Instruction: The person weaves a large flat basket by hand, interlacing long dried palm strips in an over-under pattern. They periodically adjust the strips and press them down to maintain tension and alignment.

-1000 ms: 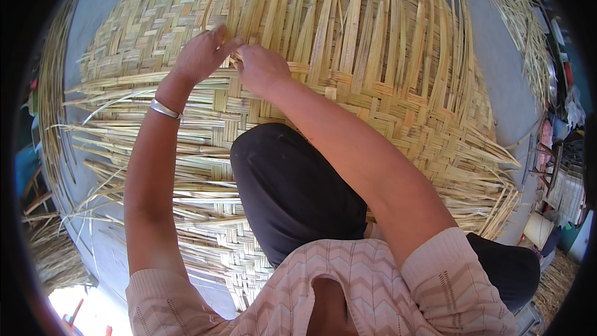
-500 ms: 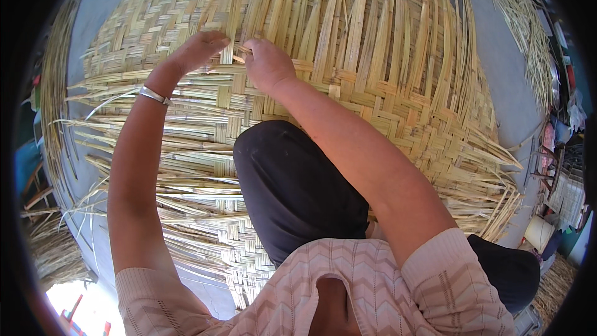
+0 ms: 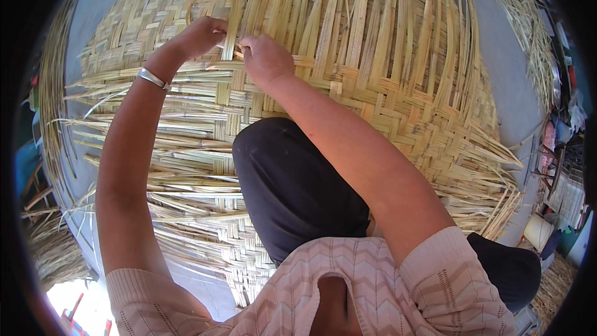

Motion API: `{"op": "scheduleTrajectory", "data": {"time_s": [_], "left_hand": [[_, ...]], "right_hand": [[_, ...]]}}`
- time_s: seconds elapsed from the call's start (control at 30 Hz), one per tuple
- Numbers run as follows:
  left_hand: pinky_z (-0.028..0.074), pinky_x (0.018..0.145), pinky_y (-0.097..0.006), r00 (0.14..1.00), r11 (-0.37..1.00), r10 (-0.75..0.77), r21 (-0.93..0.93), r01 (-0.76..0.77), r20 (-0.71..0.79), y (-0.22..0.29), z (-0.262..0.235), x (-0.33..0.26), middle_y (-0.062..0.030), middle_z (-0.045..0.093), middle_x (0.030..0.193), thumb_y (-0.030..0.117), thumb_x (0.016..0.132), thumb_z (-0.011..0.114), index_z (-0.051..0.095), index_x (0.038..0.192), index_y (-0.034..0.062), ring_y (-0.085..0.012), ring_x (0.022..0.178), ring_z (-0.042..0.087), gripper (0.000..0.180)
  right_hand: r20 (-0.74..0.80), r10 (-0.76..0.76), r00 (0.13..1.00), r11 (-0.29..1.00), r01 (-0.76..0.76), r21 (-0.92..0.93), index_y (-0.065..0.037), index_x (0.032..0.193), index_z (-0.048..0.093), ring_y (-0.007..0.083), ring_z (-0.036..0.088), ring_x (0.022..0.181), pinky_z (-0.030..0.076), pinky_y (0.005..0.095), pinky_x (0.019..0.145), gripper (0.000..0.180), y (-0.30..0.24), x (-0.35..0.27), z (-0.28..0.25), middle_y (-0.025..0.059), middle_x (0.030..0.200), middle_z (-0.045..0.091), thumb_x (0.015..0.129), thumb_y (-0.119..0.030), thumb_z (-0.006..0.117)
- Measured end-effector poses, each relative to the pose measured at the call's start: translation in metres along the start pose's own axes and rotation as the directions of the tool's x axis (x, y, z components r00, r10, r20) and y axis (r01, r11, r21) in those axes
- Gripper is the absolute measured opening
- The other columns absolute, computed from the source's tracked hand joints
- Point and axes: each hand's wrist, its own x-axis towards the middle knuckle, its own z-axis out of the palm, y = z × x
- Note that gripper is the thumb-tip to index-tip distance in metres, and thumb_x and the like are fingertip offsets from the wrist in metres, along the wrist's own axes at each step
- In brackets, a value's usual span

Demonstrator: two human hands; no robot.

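Observation:
A large mat of split reed strips [image 3: 398,112] spreads under me, with loose strip ends fanning out on the left and toward the top. My left hand [image 3: 200,36], with a silver bangle on its wrist, is closed in a pinch beside an upright pale strip [image 3: 234,9]; what its fingertips hold is hidden. Just right of that strip, my right hand [image 3: 268,61] pinches the end of a thin reed strip [image 3: 238,53] at the edge of the weave. Both hands are close together, one on each side of the upright strip.
My dark-trousered knee [image 3: 298,180] rests on the mat. Loose reeds lie in a pile [image 3: 519,25] at the upper right and a long bundle [image 3: 59,87] on the left of the grey floor. At the right edge stand a pale bucket [image 3: 540,231] and assorted household items.
My left hand has moved slightly up, its fingers now more curled beside the upright strip. My right hand has shifted a little upward and stays pinched at the same spot in the weave.

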Motion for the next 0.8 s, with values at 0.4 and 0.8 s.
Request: {"op": "scheduleTrajectory", "data": {"time_s": [0.4,0.8], "left_hand": [[0.049,0.079,-0.033,0.974,0.998,0.008,0.067,-0.024,0.226,-0.005,-0.020,0.022,-0.0083,0.069,0.089,0.014,0.082,0.059,0.068,0.105,0.0019,-0.0153,0.086,0.061,0.027],[0.050,0.076,-0.035,1.000,0.994,0.023,0.105,-0.020,-0.021,-0.014,0.005,-0.011,-0.0144,0.069,0.082,0.012,0.076,0.064,0.071,0.088,0.0038,-0.0243,0.078,0.066,0.016]], "right_hand": [[-0.068,0.007,0.998,1.000,-0.009,-0.016,-0.019,0.104,0.068,0.0320,0.062,0.094,0.050,0.0433,0.080,0.019,0.000,0.002,0.006,0.0091,0.102,0.062,0.091,-0.022,0.054],[-0.083,-0.018,0.996,0.999,0.020,0.028,-0.017,0.102,0.067,0.0331,0.062,0.092,0.051,0.0440,0.079,0.016,0.004,-0.004,0.005,0.0107,0.105,0.060,0.088,-0.016,0.058]]}}
